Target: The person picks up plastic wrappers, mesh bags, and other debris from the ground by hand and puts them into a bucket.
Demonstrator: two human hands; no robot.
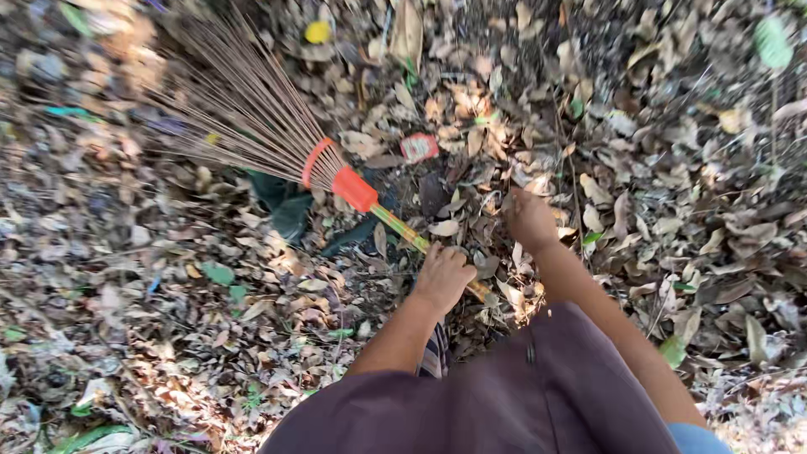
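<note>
Over the dry brown leaf litter (252, 353), your left hand (443, 275) is clenched around the stick broom's striped handle (402, 229); right hand (530, 217), can't tell. Sweep low, short strokes.

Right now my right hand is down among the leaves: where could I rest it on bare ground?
Almost nowhere: dry leaves cover the ground. One dark bare patch lies between the red wrapper and the broom handle. Around the right hand, leaves lie thick.

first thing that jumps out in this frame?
The stick broom with its orange collar, fanned over dry leaves at upper left, its striped handle gripped by the left hand at centre. The right hand reaches into the leaf litter just beyond. A small red wrapper lies above.
</note>
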